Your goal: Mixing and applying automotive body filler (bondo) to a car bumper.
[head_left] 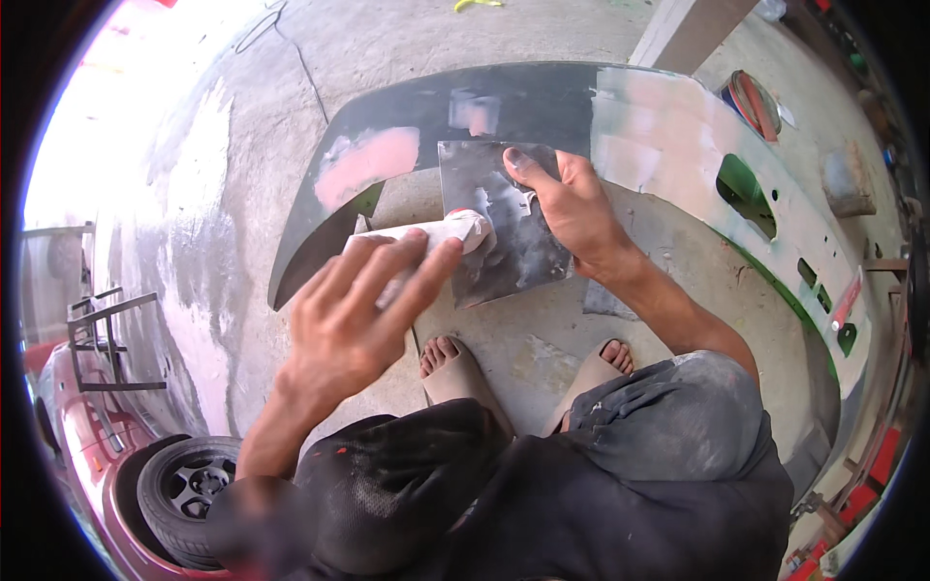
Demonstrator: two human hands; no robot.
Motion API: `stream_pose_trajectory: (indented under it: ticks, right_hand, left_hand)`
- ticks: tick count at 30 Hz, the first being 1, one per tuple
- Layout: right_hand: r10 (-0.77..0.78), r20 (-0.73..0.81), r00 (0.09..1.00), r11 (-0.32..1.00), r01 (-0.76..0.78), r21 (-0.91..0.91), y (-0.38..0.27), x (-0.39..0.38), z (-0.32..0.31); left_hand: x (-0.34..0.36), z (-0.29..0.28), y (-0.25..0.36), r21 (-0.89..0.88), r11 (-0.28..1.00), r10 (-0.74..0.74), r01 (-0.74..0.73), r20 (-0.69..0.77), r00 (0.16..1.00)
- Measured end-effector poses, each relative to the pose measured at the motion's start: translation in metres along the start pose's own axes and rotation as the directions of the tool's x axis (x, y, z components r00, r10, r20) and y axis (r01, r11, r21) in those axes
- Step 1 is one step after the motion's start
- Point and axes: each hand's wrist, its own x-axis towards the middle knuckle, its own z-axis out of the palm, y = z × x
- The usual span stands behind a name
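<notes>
One white tube (439,229) held in left hand (351,324), end over one smeared dark board (518,254), gripped at right edge by right hand (573,211); one patched car panel (547,102), far.

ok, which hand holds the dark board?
The right hand, gripping the dark board at its right side; the left hand holds the white tube instead.

Matt, smeared on the dark plate (518,261); creased, paper-like on the white tube (469,229); dull, chalky on the curved panel (659,126); rough, concrete-like on the floor (552,34); dusty cloth in the trousers (678,421).
</notes>
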Motion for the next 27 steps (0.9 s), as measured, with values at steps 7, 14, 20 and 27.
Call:
stream_pose_trajectory:
  ticks: [7, 14, 20, 27]
  right_hand:
    - [-0.234, -0.091, 0.968, 0.939, 0.201, -0.278, 0.004, -0.003, 0.004]
    - [-0.205, -0.043, 0.978, 0.842, 0.154, -0.517, 0.004, -0.007, 0.004]
    - [-0.194, -0.033, 0.98, 0.885, 0.16, -0.438, 0.005, -0.007, 0.003]
    - [-0.088, -0.062, 0.994, 0.881, 0.049, -0.471, 0.011, -0.005, 0.0]
  left_hand:
    - [0.008, 0.0, 0.004, -0.009, 1.0, -0.021, 0.022, 0.054, 0.998]
    - [0.023, -0.011, 0.0, -0.217, 0.954, -0.17, 0.208, 0.18, 0.969]
    - [0.024, -0.004, -0.001, -0.355, 0.906, -0.137, 0.23, 0.269, 0.953]
    - [0.008, 0.004, 0.002, -0.589, 0.713, -0.098, 0.379, 0.452, 0.887]
